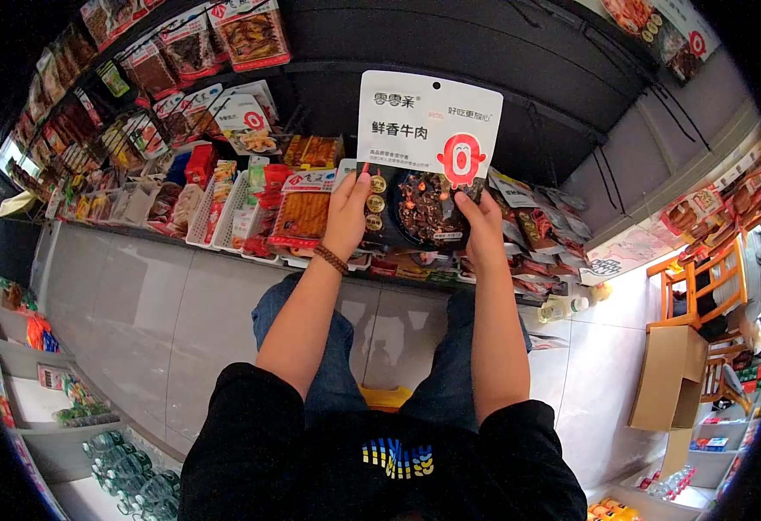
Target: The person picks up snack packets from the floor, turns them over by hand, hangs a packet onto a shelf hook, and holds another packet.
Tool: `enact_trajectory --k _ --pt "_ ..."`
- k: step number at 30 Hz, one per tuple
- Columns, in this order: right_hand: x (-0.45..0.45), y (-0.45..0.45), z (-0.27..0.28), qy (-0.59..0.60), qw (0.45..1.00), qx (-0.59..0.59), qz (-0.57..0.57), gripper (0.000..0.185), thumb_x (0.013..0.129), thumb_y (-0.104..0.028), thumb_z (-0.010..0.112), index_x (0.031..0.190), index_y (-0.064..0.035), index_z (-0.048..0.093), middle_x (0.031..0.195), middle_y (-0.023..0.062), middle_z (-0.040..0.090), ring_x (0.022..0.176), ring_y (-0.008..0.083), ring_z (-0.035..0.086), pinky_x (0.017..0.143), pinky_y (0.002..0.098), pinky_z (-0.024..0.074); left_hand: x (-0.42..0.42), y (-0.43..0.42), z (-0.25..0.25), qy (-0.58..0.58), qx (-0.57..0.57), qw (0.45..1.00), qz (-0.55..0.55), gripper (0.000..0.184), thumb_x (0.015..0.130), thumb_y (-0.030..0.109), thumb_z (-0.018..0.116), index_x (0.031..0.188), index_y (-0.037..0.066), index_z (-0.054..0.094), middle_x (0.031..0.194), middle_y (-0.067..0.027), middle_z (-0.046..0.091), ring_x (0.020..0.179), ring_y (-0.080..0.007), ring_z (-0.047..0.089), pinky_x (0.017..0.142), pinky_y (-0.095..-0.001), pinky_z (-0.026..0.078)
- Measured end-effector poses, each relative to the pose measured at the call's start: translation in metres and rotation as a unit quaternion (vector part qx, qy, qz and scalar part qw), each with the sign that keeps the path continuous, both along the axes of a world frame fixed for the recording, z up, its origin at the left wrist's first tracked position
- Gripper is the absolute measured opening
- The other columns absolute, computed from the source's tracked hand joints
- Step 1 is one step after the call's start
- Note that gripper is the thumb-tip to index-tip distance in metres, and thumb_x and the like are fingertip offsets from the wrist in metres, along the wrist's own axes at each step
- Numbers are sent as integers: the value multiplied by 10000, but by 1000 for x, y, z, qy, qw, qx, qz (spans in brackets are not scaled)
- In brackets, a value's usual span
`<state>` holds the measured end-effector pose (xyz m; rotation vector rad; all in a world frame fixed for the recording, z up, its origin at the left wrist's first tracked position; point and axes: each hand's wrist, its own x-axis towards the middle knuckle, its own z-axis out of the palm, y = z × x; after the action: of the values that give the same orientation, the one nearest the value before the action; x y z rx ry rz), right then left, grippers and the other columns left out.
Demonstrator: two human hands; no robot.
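Note:
Upright in front of me is a large snack bag (427, 161), white on top and dark below, with a red cartoon figure and a picture of beef. My left hand (346, 213) grips its left edge, thumb on the front and the other fingers mostly behind. On the opposite edge, my right hand (483, 227) holds the bag the same way. Behind and left of the bag, a tray-like pack of orange-brown snacks (300, 213) stands among the goods on the low shelf. More dark snack bags (536, 221) lie to the right of my right hand.
Hanging snack packs (250, 35) line the dark rack at upper left. White plastic baskets (234, 217) hold goods below. A clear bottle (563, 307) lies on the tiled floor (128, 304). To the right are a cardboard box (668, 378) and wooden chair (701, 282); bottles (133, 473) stand lower left.

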<state>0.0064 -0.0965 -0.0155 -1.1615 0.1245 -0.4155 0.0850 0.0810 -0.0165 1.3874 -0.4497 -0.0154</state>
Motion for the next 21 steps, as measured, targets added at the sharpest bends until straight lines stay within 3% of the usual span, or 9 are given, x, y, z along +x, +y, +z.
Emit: enact_trajectory --k 21 --pt "-3 -1 -8 11 999 -23 -31 179 790 -88 544 952 -14 523 903 41 586 784 104 553 706 245 426 -6 -4 -3 22 31 999 16 295 884 278 401 880 3 508 678 33 423 625 -54 346 565 -205 312"
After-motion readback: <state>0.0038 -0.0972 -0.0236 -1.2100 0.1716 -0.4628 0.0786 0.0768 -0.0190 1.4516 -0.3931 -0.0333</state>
